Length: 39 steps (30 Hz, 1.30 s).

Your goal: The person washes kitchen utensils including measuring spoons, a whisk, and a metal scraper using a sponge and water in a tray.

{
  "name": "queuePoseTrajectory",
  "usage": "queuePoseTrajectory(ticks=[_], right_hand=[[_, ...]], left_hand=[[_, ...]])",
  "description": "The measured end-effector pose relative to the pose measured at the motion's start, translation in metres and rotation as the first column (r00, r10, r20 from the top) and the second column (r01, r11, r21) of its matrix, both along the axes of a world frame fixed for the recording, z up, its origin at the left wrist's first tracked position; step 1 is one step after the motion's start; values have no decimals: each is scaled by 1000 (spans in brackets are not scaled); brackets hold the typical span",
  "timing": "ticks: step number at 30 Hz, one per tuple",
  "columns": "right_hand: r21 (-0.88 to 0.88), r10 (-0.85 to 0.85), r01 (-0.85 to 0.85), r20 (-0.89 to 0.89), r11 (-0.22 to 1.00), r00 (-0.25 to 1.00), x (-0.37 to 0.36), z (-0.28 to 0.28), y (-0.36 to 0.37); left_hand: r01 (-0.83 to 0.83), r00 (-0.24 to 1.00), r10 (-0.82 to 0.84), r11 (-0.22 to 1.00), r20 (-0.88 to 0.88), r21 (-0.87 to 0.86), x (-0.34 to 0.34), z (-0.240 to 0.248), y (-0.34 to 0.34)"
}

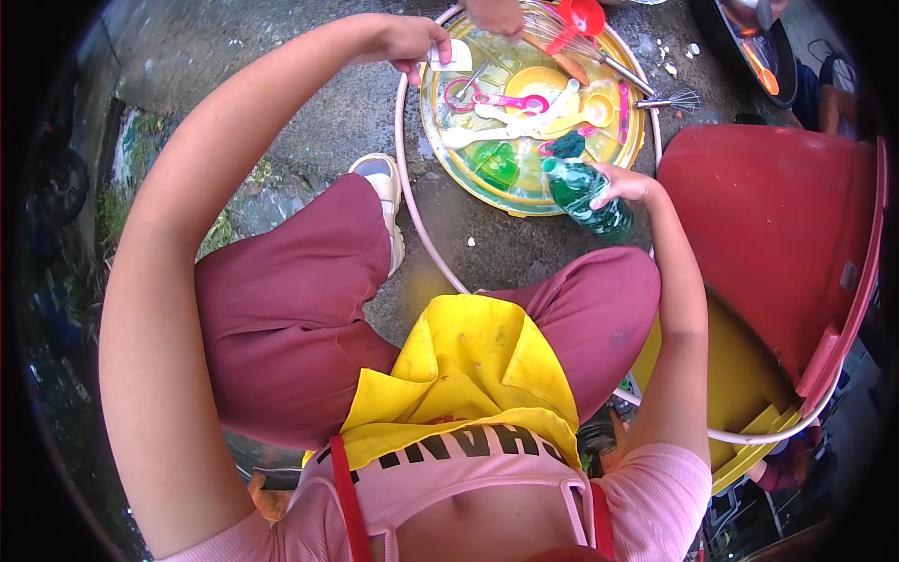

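Observation:
My left hand point(412, 42) reaches forward and pinches a small white piece point(451, 58) at the rim of a yellow basin point(440, 131). My right hand point(626, 184) grips a clear bottle of green liquid point(582, 192), tipped over the basin's near edge; a green puddle point(496, 164) lies inside. The basin holds several plastic spoons, pink measuring cups point(510, 99) and a yellow cup. A wire whisk point(646, 89) rests across its far rim. Another person's hand point(494, 14) reaches in at the top.
I squat on wet concrete ground, in maroon trousers and a yellow apron point(468, 375). A pink hose point(412, 215) curves around the basin. A large red tub point(777, 225) stands at my right, and a dark pan point(749, 42) sits at the top right.

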State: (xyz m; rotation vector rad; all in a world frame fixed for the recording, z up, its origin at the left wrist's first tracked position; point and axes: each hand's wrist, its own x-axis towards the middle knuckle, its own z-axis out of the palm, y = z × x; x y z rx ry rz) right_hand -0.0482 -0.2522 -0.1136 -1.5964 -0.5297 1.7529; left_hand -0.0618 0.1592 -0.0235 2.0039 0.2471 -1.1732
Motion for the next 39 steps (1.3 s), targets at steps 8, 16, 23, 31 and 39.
queuePoseTrajectory(ticks=[8,16,23,31,39], right_hand=[[158,-711,714,-81,683,698,29,22,-60],[584,-994,808,111,80,19,54,17,-78],[716,-596,691,596,93,-538,69,-3,-51],[718,-441,695,613,-36,-656,103,-1,-36],[833,-275,546,507,-86,-817,164,20,-39]], left_hand=[[26,1000,-26,999,11,-37,0,1,-8],[-54,998,55,991,5,-123,-14,-9,-42],[-22,997,8,983,-77,-184,-16,-18,-72],[-3,998,-12,977,-69,-211,-13,-22,-79],[-49,998,40,974,-45,-220,-3,-22,-70]])
